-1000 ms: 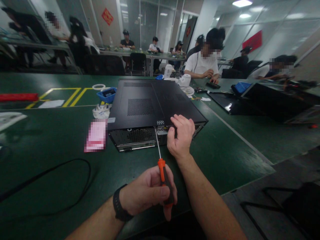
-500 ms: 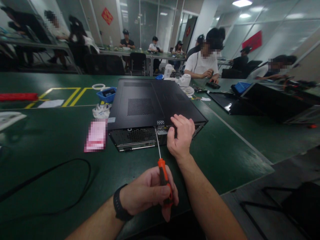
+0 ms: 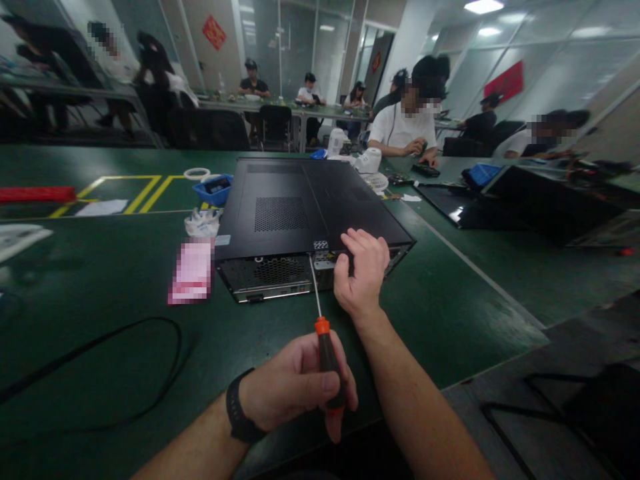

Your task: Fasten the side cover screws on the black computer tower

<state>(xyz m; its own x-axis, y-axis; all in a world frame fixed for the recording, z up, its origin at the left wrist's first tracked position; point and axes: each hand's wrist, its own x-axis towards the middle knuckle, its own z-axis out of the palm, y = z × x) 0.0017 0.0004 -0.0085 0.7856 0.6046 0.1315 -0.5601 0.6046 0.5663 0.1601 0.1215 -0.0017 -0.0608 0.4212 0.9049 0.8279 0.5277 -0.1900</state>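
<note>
A black computer case [image 3: 280, 183] lies flat on the table, its rear panel with a round vent facing me. My left hand [image 3: 300, 383], with a dark watch on the wrist, is wrapped round the orange and dark handle of a screwdriver [image 3: 328, 360]. The screwdriver's thin shaft points away from me, and its tip meets the top rear edge of the case beside a small checkered label [image 3: 321, 245]. My right hand [image 3: 364, 273] rests on the same edge, right of the tip, fingers stretched over the top panel and holding nothing.
Left of the case are a white glove [image 3: 203, 222], a blurred pink item [image 3: 193, 270] and a blue bin [image 3: 214, 189]. A black cable [image 3: 173, 327] loops at the front left. Another opened case [image 3: 555, 200] stands at the right. A co-worker [image 3: 407, 127] sits across the table.
The screwdriver's handle has turned about its axis, showing a dark side where an orange stripe was. Both hands and the case keep nearly the same places.
</note>
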